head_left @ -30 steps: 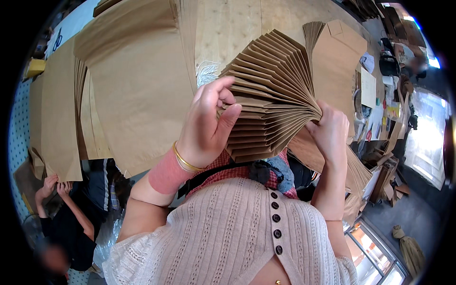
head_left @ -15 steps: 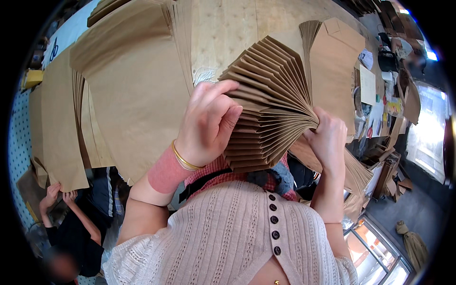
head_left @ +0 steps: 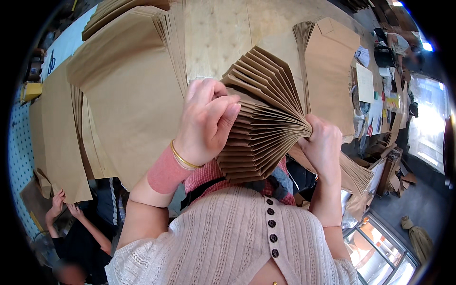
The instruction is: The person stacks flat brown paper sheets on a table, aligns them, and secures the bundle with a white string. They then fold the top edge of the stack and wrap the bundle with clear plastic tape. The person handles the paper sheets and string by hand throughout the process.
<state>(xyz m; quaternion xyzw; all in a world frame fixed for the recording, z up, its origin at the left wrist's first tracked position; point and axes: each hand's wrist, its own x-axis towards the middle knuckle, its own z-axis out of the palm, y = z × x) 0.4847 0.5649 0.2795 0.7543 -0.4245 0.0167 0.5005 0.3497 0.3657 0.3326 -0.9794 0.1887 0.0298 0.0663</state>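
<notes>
Right hand (head_left: 324, 145) pinching the fanned kraft paper bags (head_left: 266, 135) by their narrow end; left hand (head_left: 206, 116) curled at their wide edge, pinch unclear. Slack right grip could spill 'em.

Brn paper stack (head_left: 263, 137), fanned L.
</notes>
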